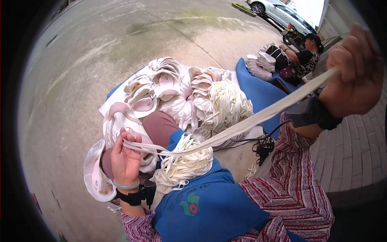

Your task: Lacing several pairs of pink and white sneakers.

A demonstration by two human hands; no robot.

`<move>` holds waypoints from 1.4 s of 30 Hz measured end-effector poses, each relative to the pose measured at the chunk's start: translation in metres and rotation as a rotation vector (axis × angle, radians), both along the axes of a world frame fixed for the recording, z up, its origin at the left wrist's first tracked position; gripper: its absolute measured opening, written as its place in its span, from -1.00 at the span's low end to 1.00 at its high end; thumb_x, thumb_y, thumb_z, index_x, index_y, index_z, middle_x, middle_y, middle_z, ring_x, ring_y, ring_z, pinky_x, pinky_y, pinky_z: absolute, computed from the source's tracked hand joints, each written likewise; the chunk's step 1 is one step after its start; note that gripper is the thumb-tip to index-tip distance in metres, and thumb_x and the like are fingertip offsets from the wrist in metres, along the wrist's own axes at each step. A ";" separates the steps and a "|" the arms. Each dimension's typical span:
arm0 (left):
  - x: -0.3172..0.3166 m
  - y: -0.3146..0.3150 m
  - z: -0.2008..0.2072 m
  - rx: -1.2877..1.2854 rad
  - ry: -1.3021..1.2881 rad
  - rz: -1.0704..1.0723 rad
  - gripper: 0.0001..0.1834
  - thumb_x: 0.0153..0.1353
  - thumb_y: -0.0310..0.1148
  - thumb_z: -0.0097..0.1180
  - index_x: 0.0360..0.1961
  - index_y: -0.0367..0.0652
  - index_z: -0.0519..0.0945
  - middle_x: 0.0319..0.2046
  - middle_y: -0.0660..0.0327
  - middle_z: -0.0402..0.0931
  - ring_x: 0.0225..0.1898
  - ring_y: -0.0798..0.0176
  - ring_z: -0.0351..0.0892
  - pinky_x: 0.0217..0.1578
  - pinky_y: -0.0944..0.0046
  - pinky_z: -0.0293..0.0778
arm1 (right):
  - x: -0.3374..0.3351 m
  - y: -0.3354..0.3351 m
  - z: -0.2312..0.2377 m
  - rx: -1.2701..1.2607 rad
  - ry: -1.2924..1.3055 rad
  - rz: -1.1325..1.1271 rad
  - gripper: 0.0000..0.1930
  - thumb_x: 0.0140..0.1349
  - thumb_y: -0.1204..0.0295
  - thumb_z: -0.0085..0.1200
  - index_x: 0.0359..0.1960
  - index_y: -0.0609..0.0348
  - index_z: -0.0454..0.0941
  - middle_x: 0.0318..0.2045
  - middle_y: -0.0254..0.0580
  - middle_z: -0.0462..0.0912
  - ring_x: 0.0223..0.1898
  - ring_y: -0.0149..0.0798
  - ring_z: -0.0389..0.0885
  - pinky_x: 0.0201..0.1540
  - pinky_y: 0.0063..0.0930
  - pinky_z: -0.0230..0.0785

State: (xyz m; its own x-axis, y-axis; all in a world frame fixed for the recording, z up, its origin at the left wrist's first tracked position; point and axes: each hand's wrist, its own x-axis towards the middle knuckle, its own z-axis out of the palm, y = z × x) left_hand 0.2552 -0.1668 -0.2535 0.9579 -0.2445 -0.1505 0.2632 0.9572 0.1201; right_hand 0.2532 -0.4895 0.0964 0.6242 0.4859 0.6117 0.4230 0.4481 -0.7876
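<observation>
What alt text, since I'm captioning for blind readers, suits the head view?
Pale lacing runs between a person's left hand and raised right hand, across a cream lace bundle on their lap. Beyond lie stacked pinkish pieces resembling shoe uppers and a second lace heap; another person sits farther back.

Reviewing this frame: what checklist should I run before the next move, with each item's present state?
1. Right hand gripping the long, flat, off-white fabric lacing: ok.
2. Left hand holding the other end section: ok, the lacing reaches its fingers.
3. Lacing stretched between both hands: ok, mostly straight, running upward to the right.
4. Lacing free of the loose cream lace pile on the lap: cannot tell; it crosses over it.
5. Lacing a single strand: cannot tell.
6. Seated person in dark patterned clothing clear of the lacing: ok, farther back.
</observation>
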 end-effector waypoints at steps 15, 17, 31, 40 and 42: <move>-0.006 -0.005 -0.001 0.053 0.101 0.066 -0.74 0.41 -0.36 -0.19 -0.08 -0.25 0.52 -0.17 0.12 0.62 -0.08 0.16 0.62 0.08 0.00 0.48 | 0.063 0.019 -0.007 0.209 -0.032 -0.053 -0.68 0.43 0.47 -0.23 0.12 0.43 0.34 -0.37 -0.33 0.47 -0.43 -0.56 0.39 -0.45 -0.67 0.29; -0.003 -0.002 -0.006 0.020 0.084 0.059 -0.72 0.41 -0.35 -0.21 -0.07 -0.25 0.51 -0.15 0.10 0.61 -0.06 0.14 0.60 0.10 -0.04 0.46 | 0.057 0.022 -0.003 0.187 -0.042 -0.088 -0.69 0.43 0.47 -0.23 0.10 0.43 0.35 -0.35 -0.31 0.49 -0.43 -0.56 0.40 -0.45 -0.67 0.29; -0.031 0.006 -0.002 0.845 -0.286 0.000 -0.77 0.30 -0.31 -0.05 -0.17 -0.27 0.47 -0.16 -0.01 0.53 -0.13 0.10 0.55 -0.08 0.10 0.48 | -0.017 -0.010 0.017 0.159 -0.296 0.102 -0.69 0.45 0.53 -0.41 0.14 0.39 0.24 -0.26 -0.20 0.43 -0.62 -0.60 0.21 -0.68 -0.66 0.09; -0.017 0.003 0.036 1.910 -0.823 0.396 -0.78 0.20 -0.38 0.11 -0.15 -0.21 0.57 -0.23 0.01 0.52 -0.15 -0.01 0.53 -0.15 0.15 0.43 | -0.070 -0.010 -0.017 0.465 -0.375 -0.016 -0.87 0.42 0.49 -0.32 -0.15 0.28 0.26 -0.40 -0.10 0.34 -0.72 -0.42 0.22 -0.82 -0.52 0.01; -0.016 0.011 0.037 1.881 -0.802 0.400 -0.78 0.23 -0.34 0.10 -0.15 -0.20 0.59 -0.22 0.01 0.53 -0.17 -0.01 0.55 -0.19 0.15 0.46 | -0.065 -0.014 -0.011 0.376 -0.242 0.038 -0.82 0.44 0.50 -0.40 -0.12 0.34 0.25 -0.34 -0.10 0.31 -0.64 -0.43 0.23 -0.73 -0.54 0.05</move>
